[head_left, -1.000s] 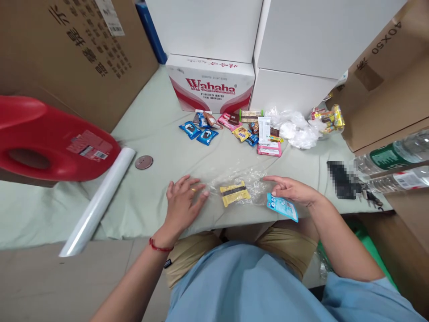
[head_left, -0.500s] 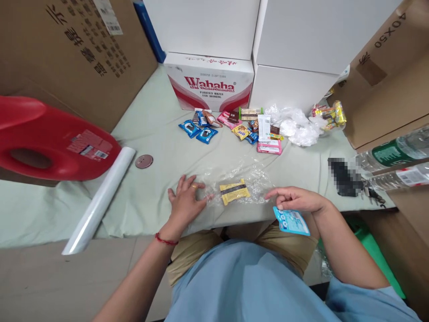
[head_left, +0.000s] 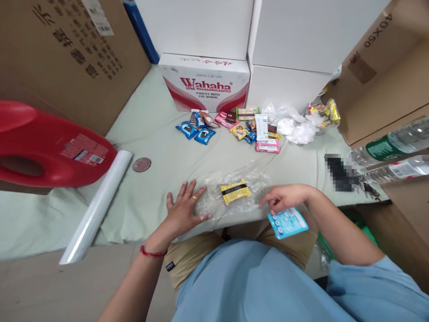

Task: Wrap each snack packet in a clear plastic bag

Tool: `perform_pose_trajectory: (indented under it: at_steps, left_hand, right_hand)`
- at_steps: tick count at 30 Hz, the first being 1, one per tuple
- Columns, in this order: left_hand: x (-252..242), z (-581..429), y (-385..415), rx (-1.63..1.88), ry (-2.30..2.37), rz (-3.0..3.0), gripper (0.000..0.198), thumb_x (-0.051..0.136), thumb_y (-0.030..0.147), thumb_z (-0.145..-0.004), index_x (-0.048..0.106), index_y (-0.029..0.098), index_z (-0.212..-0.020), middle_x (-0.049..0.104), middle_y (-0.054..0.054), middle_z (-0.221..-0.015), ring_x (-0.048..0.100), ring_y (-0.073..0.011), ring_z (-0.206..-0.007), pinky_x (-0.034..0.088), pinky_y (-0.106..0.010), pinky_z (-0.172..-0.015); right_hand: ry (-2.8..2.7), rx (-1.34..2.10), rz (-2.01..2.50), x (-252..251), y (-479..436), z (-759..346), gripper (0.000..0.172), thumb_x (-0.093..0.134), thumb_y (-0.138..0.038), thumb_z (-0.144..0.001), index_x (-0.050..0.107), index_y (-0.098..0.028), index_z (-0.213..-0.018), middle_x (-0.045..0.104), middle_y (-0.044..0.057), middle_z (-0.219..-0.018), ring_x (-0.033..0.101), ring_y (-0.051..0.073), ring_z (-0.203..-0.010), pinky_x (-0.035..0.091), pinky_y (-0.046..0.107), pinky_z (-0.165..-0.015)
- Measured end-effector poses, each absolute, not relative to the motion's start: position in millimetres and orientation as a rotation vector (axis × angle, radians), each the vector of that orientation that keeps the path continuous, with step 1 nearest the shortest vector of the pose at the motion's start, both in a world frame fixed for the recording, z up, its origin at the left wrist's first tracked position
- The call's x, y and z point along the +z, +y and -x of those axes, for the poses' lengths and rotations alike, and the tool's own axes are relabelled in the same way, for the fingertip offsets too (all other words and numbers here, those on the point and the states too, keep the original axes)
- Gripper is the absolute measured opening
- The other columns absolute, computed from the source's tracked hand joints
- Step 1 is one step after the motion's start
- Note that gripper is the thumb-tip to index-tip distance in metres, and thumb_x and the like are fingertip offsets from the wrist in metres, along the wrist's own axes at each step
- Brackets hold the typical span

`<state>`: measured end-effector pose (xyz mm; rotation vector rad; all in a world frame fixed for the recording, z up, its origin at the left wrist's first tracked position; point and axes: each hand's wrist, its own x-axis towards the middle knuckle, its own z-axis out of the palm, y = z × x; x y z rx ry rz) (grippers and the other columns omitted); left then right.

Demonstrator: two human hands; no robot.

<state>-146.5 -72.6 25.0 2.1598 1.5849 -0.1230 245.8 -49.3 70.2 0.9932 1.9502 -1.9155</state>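
Observation:
A clear plastic bag [head_left: 254,181] lies flat near the table's front edge with a yellow snack packet [head_left: 235,192] inside it. My left hand [head_left: 185,208] rests flat, fingers spread, on the bag's left end. At the bag's right end my right hand [head_left: 284,198] has its fingers curled and holds a light blue packet [head_left: 287,222], which hangs over the table edge.
Several small snack packets [head_left: 234,127] and crumpled plastic [head_left: 295,127] lie before a Wahaha box [head_left: 204,82] and white boxes. A red jug [head_left: 50,147], a white roll [head_left: 97,205] and a round disc [head_left: 141,164] are left. Water bottles [head_left: 392,156] and a dark object [head_left: 338,172] are right.
My right hand has drawn back toward the table edge with the blue packet and curled its fingers. My left hand shifted slightly along the bag's left end.

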Motion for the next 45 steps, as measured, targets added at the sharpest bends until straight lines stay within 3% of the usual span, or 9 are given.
perform_pose_trajectory:
  at_steps: [6,11,16,22,26,31,40,43,45]
  left_hand:
    - [13,148,-78,-0.082,1.583,-2.237,0.101,0.078,0.061,-0.078,0.034,0.034,-0.165,0.008,-0.014,-0.178,0.004,-0.0482,-0.163,0.005,-0.085,-0.117]
    - [12,154,-78,-0.116,1.520,-2.295,0.109,0.082,0.064,-0.074,0.030,0.036,-0.166,0.006,-0.014,-0.178,0.004,-0.0503,-0.162,0.003,-0.085,-0.117]
    - [19,155,-76,-0.160,1.488,-2.274,0.112,0.081,0.063,-0.075,0.025,0.033,-0.167,0.005,-0.016,-0.177,0.002,-0.0478,-0.163,0.003,-0.085,-0.117]
    - [14,159,-78,-0.052,1.494,-2.297,0.110,0.074,0.068,-0.079,0.023,0.029,-0.168,0.014,-0.018,-0.176,0.009,-0.0447,-0.163,0.002,-0.079,-0.121]
    - [11,160,-81,-0.035,1.488,-2.326,0.109,0.077,0.064,-0.078,0.026,0.029,-0.168,0.014,-0.018,-0.176,0.009,-0.0447,-0.163,0.000,-0.080,-0.121]
    - [14,158,-81,-0.077,1.496,-2.305,0.110,0.078,0.064,-0.077,0.026,0.029,-0.167,0.010,-0.017,-0.177,0.007,-0.0436,-0.164,0.000,-0.080,-0.121]
    - [13,157,-82,-0.058,1.495,-2.304,0.113,0.078,0.067,-0.076,0.024,0.029,-0.168,0.011,-0.016,-0.177,0.007,-0.0445,-0.164,-0.002,-0.079,-0.122]
    - [11,158,-83,-0.027,1.498,-2.317,0.112,0.077,0.066,-0.077,0.023,0.031,-0.168,0.011,-0.015,-0.177,0.008,-0.0444,-0.163,-0.003,-0.078,-0.122]
    - [9,159,-83,-0.016,1.498,-2.328,0.111,0.077,0.066,-0.078,0.022,0.031,-0.168,0.012,-0.015,-0.177,0.009,-0.0449,-0.163,-0.003,-0.078,-0.122]
  right_hand:
    - [2.010,-1.642,-0.982,125,-95,-267,0.066,0.066,-0.021,-0.089,0.056,-0.019,-0.154,0.073,0.003,-0.081,0.061,0.015,-0.063,0.044,0.023,-0.058]
    - [2.199,-1.536,-0.987,161,-66,-245,0.041,0.056,-0.024,-0.097,0.072,-0.019,-0.135,0.075,0.006,-0.089,0.064,0.016,-0.071,0.046,0.024,-0.066]
    - [2.247,-1.155,-0.840,140,-26,-183,0.059,0.063,-0.015,-0.082,0.068,-0.016,-0.140,0.076,0.007,-0.087,0.061,0.018,-0.068,0.041,0.026,-0.062]
    - [2.326,-0.973,-1.324,122,36,-177,0.078,0.065,-0.017,-0.081,0.050,-0.012,-0.157,0.073,0.004,-0.079,0.063,0.021,-0.070,0.042,0.027,-0.066]
    - [2.459,-0.849,-1.577,120,51,-178,0.056,0.059,-0.017,-0.092,0.058,-0.013,-0.148,0.075,0.008,-0.091,0.064,0.021,-0.079,0.042,0.028,-0.074]
    - [2.702,-0.917,-1.129,114,23,-147,0.027,0.051,-0.023,-0.103,0.072,-0.022,-0.121,0.076,0.003,-0.095,0.064,0.017,-0.081,0.038,0.025,-0.074]
    - [2.685,-0.703,-1.084,84,5,-115,0.031,0.045,-0.023,-0.109,0.066,-0.022,-0.132,0.073,0.009,-0.124,0.069,0.022,-0.104,0.041,0.028,-0.079]
    - [2.662,-0.641,-1.130,89,0,-115,0.035,0.049,-0.035,-0.110,0.062,-0.022,-0.140,0.067,0.011,-0.132,0.070,0.024,-0.106,0.044,0.029,-0.080]
    - [2.616,-0.583,-1.216,95,-9,-113,0.051,0.058,-0.051,-0.105,0.056,-0.021,-0.146,0.065,0.014,-0.136,0.070,0.027,-0.107,0.046,0.030,-0.078]
